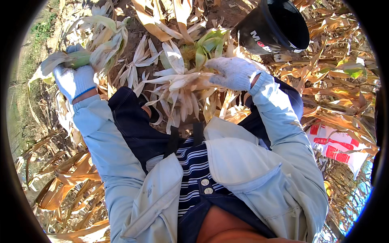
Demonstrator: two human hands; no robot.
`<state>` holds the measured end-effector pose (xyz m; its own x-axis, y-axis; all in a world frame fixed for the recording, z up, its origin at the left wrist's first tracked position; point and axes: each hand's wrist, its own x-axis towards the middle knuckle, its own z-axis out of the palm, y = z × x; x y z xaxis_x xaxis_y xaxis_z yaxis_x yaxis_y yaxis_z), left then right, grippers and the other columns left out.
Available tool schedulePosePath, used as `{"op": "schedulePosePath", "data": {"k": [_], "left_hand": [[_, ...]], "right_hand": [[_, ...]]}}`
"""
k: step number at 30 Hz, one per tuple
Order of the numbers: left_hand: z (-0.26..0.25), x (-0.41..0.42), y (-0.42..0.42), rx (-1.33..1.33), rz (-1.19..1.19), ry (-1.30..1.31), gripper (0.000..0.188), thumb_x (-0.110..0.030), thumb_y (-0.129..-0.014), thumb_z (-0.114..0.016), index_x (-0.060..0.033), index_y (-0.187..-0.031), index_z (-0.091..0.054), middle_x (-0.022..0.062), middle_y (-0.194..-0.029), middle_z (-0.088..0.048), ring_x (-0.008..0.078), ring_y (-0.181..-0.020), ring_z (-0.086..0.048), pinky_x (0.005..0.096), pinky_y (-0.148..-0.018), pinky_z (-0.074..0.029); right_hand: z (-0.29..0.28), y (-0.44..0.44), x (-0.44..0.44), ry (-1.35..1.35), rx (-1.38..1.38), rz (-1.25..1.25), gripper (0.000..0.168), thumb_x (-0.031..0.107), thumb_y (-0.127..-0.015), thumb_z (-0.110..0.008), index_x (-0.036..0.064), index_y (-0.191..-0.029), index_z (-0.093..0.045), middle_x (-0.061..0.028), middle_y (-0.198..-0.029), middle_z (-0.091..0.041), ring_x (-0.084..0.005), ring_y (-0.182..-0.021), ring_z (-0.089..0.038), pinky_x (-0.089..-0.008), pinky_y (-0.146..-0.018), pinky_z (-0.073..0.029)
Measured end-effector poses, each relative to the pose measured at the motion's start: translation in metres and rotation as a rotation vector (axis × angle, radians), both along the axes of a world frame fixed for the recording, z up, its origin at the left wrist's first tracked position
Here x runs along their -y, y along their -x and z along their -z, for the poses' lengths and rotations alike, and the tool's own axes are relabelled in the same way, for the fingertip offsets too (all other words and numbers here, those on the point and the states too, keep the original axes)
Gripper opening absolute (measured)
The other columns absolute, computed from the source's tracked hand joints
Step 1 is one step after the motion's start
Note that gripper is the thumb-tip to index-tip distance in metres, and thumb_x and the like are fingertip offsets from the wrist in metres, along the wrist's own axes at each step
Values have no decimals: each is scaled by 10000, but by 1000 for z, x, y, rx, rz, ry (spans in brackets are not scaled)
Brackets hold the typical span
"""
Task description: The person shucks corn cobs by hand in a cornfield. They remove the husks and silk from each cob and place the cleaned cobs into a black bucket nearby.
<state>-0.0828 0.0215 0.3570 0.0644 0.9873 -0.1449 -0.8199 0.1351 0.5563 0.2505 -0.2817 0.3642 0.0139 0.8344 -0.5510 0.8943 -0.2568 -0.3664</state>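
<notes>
My left hand (pixel 75 77), in a white knit glove with a blue cuff edge, grips a bundle of green and pale corn husks (pixel 108 50) at the upper left. Whether an ear is inside the bundle I cannot tell. My right hand (pixel 232 73), in a soiled white knit glove, hangs over the husk pile with thumb and fingers apart and nothing seen between them. Just left of its fingertips lie dry, pale corn husks (pixel 179 80). Greener husks (pixel 209 47) lie above that hand.
A black plastic bucket (pixel 258 33) with a Mobil mark stands at the upper right, its mouth tilted right. Dry corn stalks and leaves (pixel 337 88) cover the right side. A white and red printed sack (pixel 337 147) lies at the right. My knees flank the husks.
</notes>
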Motion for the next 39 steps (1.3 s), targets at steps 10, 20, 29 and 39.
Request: {"op": "schedulePosePath", "data": {"k": [10, 20, 29, 39], "left_hand": [[12, -37, -33, -2, 93, 5, 196, -118, -914, -702, -76, -810, -541, 34, -801, -528, 185, -734, -554, 380, -720, -555], [9, -47, -27, 82, 41, 105, 169, -82, -868, -706, -63, -816, -546, 40, -780, -531, 209, -750, -563, 404, -753, -575], [43, -70, -23, -106, -9, -79, 219, -198, -957, -629, -88, -836, -484, 48, -800, -489, 186, -744, -519, 364, -738, -522], [23, -47, -18, -6, -48, 30, 169, -109, -922, -666, -45, -917, -510, 74, -882, -534, 222, -837, -570, 366, -769, -546]], "right_hand": [[12, -16, 8, -14, 50, 27, 553, 442, -971, -629, 114, -1411, -558, -189, -1263, -668, -379, -1139, -653, -459, -981, -513], [22, -6, 7, 26, 43, 10, 509, 365, -957, -627, 128, -1403, -558, -182, -1258, -671, -367, -1149, -652, -467, -996, -509], [28, -6, 8, 20, 7, 10, 483, 470, -986, -525, 111, -1293, -625, -179, -1253, -673, -377, -1167, -641, -481, -1013, -485], [35, -8, 8, -16, -4, -25, 452, 471, -974, -552, 125, -1249, -645, -164, -1211, -687, -369, -1132, -656, -482, -978, -504]]}}
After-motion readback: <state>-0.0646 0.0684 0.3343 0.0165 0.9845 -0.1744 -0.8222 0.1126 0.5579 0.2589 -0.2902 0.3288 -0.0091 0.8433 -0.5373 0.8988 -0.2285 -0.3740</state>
